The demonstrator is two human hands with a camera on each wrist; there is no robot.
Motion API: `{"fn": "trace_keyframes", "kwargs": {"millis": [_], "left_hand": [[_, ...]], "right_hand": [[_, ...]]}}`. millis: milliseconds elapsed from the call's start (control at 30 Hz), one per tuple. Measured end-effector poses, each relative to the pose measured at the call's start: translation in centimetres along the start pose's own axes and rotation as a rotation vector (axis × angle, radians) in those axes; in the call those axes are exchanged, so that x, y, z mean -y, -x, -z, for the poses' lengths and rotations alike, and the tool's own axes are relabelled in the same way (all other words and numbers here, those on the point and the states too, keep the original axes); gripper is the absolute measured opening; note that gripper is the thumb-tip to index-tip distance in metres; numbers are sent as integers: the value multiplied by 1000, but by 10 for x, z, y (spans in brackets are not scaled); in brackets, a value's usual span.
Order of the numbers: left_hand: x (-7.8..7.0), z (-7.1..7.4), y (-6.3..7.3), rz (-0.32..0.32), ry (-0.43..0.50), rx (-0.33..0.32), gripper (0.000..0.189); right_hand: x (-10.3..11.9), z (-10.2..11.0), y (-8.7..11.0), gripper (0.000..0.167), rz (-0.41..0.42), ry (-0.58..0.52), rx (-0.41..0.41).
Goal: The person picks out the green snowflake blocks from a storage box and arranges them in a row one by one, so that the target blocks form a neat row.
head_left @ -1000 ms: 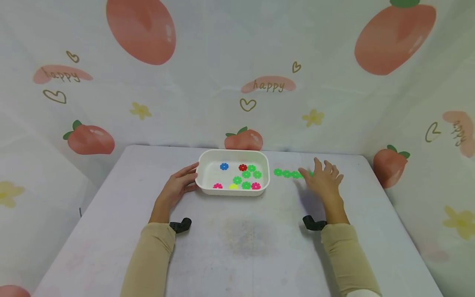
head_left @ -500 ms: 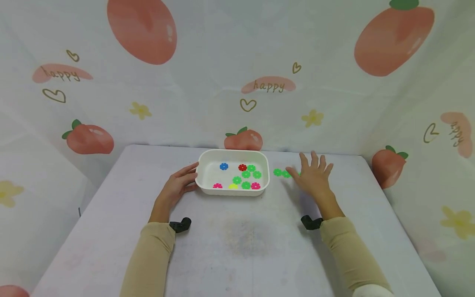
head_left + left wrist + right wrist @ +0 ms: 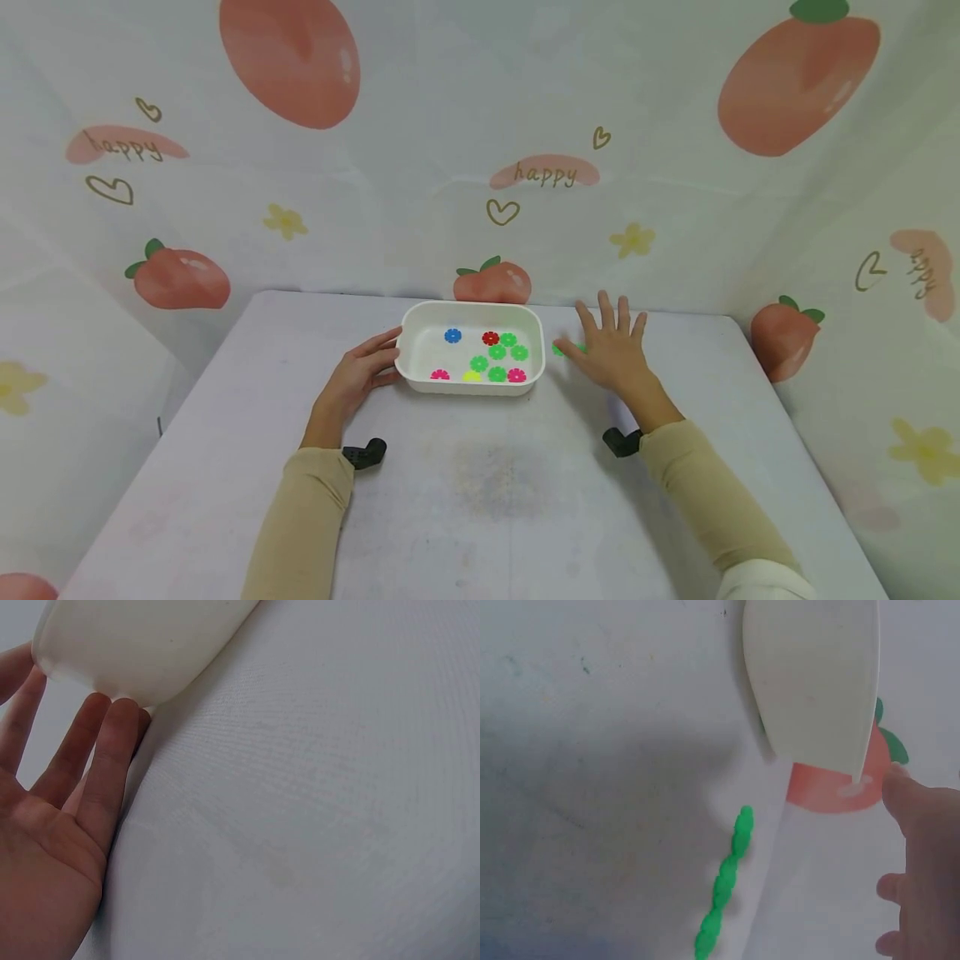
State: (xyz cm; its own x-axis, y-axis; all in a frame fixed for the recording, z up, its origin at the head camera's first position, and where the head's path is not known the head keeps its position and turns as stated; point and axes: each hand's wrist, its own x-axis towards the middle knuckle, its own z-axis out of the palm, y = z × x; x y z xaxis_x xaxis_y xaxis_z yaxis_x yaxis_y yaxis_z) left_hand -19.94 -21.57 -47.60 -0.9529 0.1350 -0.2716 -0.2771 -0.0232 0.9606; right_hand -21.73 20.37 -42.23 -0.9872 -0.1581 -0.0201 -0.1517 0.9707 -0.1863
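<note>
A white plastic tray stands toward the back of the table. In it lie a blue disc, a red disc, a yellow disc, pink ones and several green discs, all notched like flowers. My left hand touches the tray's left end; in the left wrist view its fairly straight fingertips meet the wall. Spread-fingered, my right hand hovers over a row of green flower-shaped discs right of the tray, holding nothing. From the head view it hides most of that row.
A white-covered table carries the tray and backs onto a printed cloth with peaches and hearts. Black wrist mounts stick out inward from both sleeves.
My right hand has moved left along the green row toward the tray, its fingers spreading wider. My left hand, the tray and its discs have stayed put.
</note>
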Motion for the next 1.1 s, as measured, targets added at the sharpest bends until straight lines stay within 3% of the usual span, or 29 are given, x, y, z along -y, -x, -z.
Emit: {"fn": "trace_keyframes", "kwargs": {"millis": [700, 1100], "left_hand": [[2, 5, -1, -8, 9, 12, 56], [0, 2, 1, -16, 4, 21, 56]], "right_hand": [[43, 4, -8, 85, 141, 43, 17], [70, 2, -17, 87, 241, 5, 33]]}}
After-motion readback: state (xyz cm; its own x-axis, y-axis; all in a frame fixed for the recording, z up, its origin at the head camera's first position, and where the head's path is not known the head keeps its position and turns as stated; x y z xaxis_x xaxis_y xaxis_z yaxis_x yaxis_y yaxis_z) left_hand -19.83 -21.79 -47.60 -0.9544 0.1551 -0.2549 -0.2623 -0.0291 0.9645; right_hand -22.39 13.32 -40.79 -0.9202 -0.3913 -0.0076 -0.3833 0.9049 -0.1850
